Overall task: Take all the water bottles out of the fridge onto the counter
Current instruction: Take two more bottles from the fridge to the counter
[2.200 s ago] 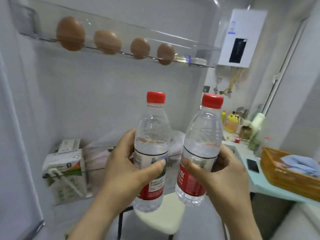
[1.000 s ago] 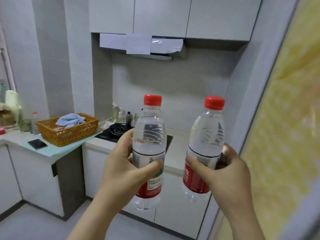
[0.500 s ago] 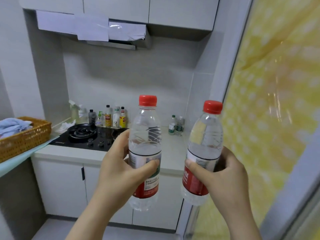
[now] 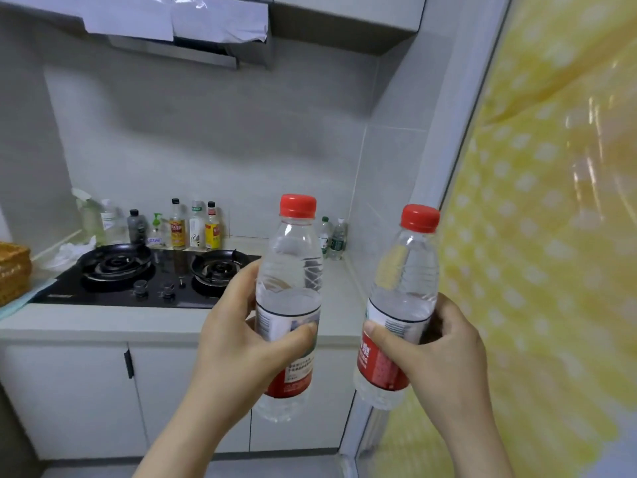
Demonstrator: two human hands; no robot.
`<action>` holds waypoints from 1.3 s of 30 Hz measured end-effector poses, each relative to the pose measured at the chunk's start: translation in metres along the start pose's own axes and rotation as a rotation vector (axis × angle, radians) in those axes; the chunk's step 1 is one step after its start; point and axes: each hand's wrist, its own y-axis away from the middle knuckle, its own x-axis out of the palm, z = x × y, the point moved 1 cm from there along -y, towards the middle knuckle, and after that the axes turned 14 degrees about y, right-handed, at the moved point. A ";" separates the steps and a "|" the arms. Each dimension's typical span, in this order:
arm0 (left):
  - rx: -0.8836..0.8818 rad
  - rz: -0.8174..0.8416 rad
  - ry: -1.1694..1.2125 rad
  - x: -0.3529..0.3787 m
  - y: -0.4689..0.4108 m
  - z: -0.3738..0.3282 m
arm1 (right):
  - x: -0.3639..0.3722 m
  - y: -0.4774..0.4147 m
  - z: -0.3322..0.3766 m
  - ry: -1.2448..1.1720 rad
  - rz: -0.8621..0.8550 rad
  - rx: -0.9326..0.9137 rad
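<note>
My left hand point(image 4: 238, 346) grips a clear water bottle point(image 4: 291, 267) with a red cap and red label, held upright in front of the counter edge. A second red-capped water bottle point(image 4: 406, 274) leans slightly to the right in the grip of my right hand point(image 4: 441, 353). Both bottles hang in the air, just nearer to me than the pale counter point(image 4: 103, 322). Two small green-labelled bottles point(image 4: 332, 238) stand in the counter's far right corner. The fridge is out of view.
A black two-burner gas hob point(image 4: 144, 274) takes up the counter's left and middle part. Several condiment and cleaner bottles point(image 4: 179, 225) line the wall behind it. A wicker basket point(image 4: 12, 270) sits at far left. A yellow dotted curtain point(image 4: 551, 236) hangs at right.
The view has swung from the open fridge door round to the hob counter and come closer to it. Both hands still hold their bottles the same way.
</note>
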 end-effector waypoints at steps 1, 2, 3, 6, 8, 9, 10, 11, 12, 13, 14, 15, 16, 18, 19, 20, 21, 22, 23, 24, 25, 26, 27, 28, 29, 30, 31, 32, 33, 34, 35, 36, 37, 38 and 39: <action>-0.011 0.003 0.006 -0.002 -0.007 0.005 | 0.005 -0.005 -0.001 0.005 -0.001 0.007; -0.018 0.007 0.009 -0.002 -0.013 0.010 | 0.010 -0.010 -0.003 0.008 -0.003 0.011; -0.024 0.012 0.011 -0.003 -0.020 0.016 | 0.015 -0.017 -0.006 0.011 -0.005 0.016; -0.031 0.008 0.002 -0.003 -0.043 0.035 | 0.031 -0.040 -0.016 0.017 -0.003 0.023; -0.037 0.001 -0.004 0.000 -0.060 0.048 | 0.039 -0.058 -0.023 0.018 0.005 0.016; -0.038 -0.001 -0.008 0.003 -0.070 0.055 | 0.043 -0.068 -0.028 0.018 0.008 0.014; -0.038 -0.001 -0.014 0.006 -0.081 0.061 | 0.046 -0.078 -0.032 0.015 0.010 0.013; -0.036 -0.002 -0.022 0.008 -0.092 0.067 | 0.049 -0.090 -0.036 0.011 0.007 0.015; -0.035 0.000 -0.032 0.011 -0.101 0.071 | 0.051 -0.101 -0.040 0.004 0.003 0.015; -0.032 0.003 -0.040 0.014 -0.113 0.076 | 0.054 -0.113 -0.045 -0.005 -0.002 0.014; -0.030 0.006 -0.050 0.018 -0.123 0.080 | 0.056 -0.125 -0.049 -0.012 -0.004 0.013; -0.028 0.008 -0.061 0.022 -0.133 0.085 | 0.059 -0.137 -0.053 -0.017 -0.002 0.012; -0.028 0.009 -0.069 0.026 -0.143 0.090 | 0.062 -0.149 -0.056 -0.022 0.003 0.010; -0.031 0.002 -0.073 0.033 -0.158 0.100 | 0.067 -0.169 -0.063 -0.025 0.010 0.009; -0.033 0.000 -0.072 0.035 -0.166 0.107 | 0.070 -0.178 -0.068 -0.024 0.013 0.009; -0.038 0.001 -0.077 0.038 -0.173 0.113 | 0.074 -0.187 -0.072 -0.023 0.018 0.013; -0.047 0.003 -0.082 0.040 -0.181 0.120 | 0.079 -0.195 -0.076 -0.022 0.021 0.018; -0.055 0.005 -0.088 0.041 -0.188 0.125 | 0.083 -0.202 -0.079 -0.020 0.022 0.022; -0.065 0.005 -0.087 0.041 -0.197 0.132 | 0.088 -0.210 -0.082 -0.018 0.023 0.025; -0.071 0.006 -0.085 0.040 -0.206 0.137 | 0.093 -0.219 -0.085 -0.012 0.024 0.029; -0.075 0.009 -0.085 0.039 -0.215 0.144 | 0.100 -0.227 -0.088 -0.005 0.025 0.033; -0.078 0.011 -0.086 0.038 -0.225 0.150 | 0.107 -0.236 -0.090 -0.001 0.025 0.039; -0.081 0.010 -0.088 0.037 -0.233 0.155 | 0.113 -0.243 -0.092 0.005 0.021 0.045; -0.082 0.012 -0.085 0.035 -0.243 0.161 | 0.121 -0.252 -0.093 0.010 0.015 0.049; -0.083 0.016 -0.085 0.032 -0.253 0.167 | 0.129 -0.261 -0.094 0.015 0.008 0.053; -0.082 0.024 -0.084 0.029 -0.264 0.172 | 0.138 -0.271 -0.094 0.018 0.002 0.051; -0.082 0.034 -0.084 0.026 -0.275 0.178 | 0.146 -0.280 -0.094 0.020 -0.005 0.048; -0.081 0.044 -0.085 0.023 -0.285 0.181 | 0.153 -0.288 -0.092 0.022 -0.009 0.045; -0.073 0.051 -0.084 0.018 -0.297 0.185 | 0.162 -0.298 -0.090 0.023 -0.012 0.038; -0.062 0.054 -0.086 0.014 -0.308 0.189 | 0.171 -0.307 -0.087 0.024 -0.015 0.032; -0.050 0.055 -0.088 0.009 -0.321 0.193 | 0.180 -0.316 -0.085 0.026 -0.019 0.027; -0.039 0.056 -0.087 0.004 -0.333 0.197 | 0.189 -0.325 -0.082 0.021 -0.021 0.024; -0.033 0.058 -0.083 0.000 -0.343 0.201 | 0.196 -0.332 -0.078 0.014 -0.021 0.024; -0.029 0.062 -0.075 -0.004 -0.354 0.205 | 0.205 -0.340 -0.075 0.005 -0.020 0.023; -0.025 0.066 -0.072 -0.009 -0.364 0.209 | 0.214 -0.347 -0.073 -0.002 -0.020 0.023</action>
